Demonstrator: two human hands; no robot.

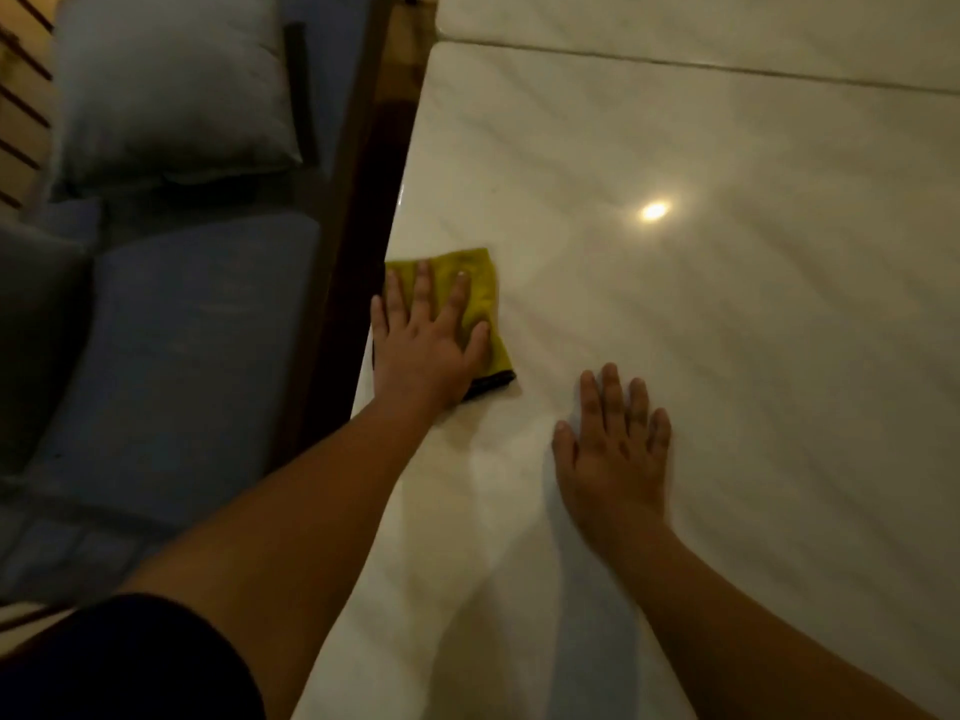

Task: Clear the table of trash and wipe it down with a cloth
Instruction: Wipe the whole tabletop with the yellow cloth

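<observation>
Pale, glossy marble makes up the table [727, 330], which fills the right side of the view, with a seam [675, 62] crossing its far end and a round glare of lamplight [654, 210] near its middle. At the table's left edge lies a folded yellow cloth [480, 283]. Its long axis runs away from the person, roughly along that edge, and a dark hem shows at its near end. The left hand [423, 350] lies flat on the cloth, palm down, fingers straight and spread, pointing toward the cloth's far end; the little finger reaches just past the table's edge. The right hand [615, 459] rests flat on the bare marble, nearer the person and to the right of the cloth, apart from it, its fingers straight and close together. Beyond the table's left edge stands a blue cushioned seat [182, 356] with a grey pillow [171, 85] on it. A dark sleeve [130, 662] shows at the lower left.
</observation>
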